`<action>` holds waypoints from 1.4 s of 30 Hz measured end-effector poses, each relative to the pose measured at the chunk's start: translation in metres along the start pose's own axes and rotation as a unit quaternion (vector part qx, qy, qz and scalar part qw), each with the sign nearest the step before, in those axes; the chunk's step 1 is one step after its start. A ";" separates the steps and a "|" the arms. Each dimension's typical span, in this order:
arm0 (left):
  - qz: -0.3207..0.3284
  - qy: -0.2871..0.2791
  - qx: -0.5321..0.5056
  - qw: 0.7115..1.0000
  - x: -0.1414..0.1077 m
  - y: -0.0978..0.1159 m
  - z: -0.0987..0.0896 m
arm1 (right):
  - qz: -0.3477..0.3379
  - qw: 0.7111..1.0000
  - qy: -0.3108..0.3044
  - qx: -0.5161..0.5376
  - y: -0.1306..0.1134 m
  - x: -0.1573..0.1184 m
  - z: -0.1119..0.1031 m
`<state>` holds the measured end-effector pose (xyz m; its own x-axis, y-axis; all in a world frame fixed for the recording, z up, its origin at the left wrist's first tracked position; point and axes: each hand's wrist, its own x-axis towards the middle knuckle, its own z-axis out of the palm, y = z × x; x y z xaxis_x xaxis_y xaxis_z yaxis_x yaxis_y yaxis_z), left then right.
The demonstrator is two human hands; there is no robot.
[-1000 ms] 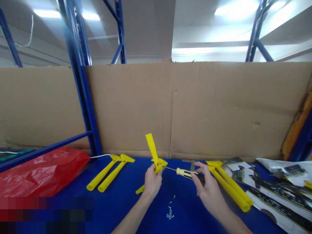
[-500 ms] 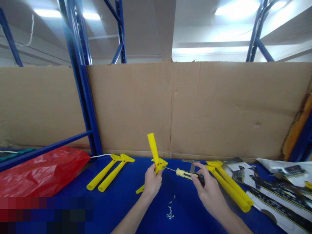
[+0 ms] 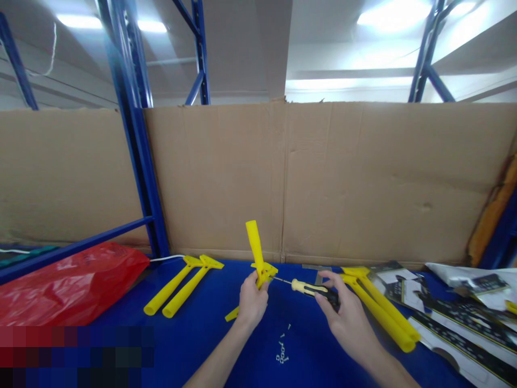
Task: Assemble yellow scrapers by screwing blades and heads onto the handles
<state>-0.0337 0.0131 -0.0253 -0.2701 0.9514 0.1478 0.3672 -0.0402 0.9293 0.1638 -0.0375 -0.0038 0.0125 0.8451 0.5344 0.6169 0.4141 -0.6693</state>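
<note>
My left hand [image 3: 253,302] is closed around the head of a yellow plastic handle [image 3: 254,245], whose round grip points up and away from me. A strip of yellow plastic [image 3: 231,314] shows just left of that wrist; whether it joins the handle is hidden. My right hand [image 3: 345,310] grips a screwdriver [image 3: 309,288] with a cream and black handle. The screwdriver lies nearly level, and its tip touches the handle's head beside my left fingers. Below, between my arms, small screws and nuts [image 3: 281,353] lie scattered on the blue tabletop [image 3: 194,345].
Two yellow handles [image 3: 181,291] rest at the left, and two more [image 3: 383,307] at the right. Beyond those are flat black-and-white packages [image 3: 464,328]. A red plastic bag [image 3: 76,280] lies far left, near a blue rack post [image 3: 137,161]. Cardboard [image 3: 226,178] walls the back.
The fingers of my right hand have shifted slightly on the screwdriver handle. My left hand and the yellow handle stay nearly in place.
</note>
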 end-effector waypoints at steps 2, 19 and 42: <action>-0.003 -0.004 0.000 1.000 0.000 -0.001 0.000 | 0.015 1.000 -0.006 -0.002 0.000 0.001 -0.001; 0.035 0.013 -0.057 0.998 0.004 -0.009 0.003 | -0.025 0.999 -0.025 -0.017 0.000 0.000 -0.002; 0.047 0.017 -0.092 0.995 0.004 -0.003 -0.001 | 0.016 0.997 -0.070 0.032 -0.014 -0.003 -0.002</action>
<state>-0.0362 0.0165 -0.0275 -0.2728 0.9304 0.2449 0.2238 -0.1862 0.9567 0.1565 -0.0464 0.0054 -0.0809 0.8957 0.4373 0.5667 0.4023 -0.7191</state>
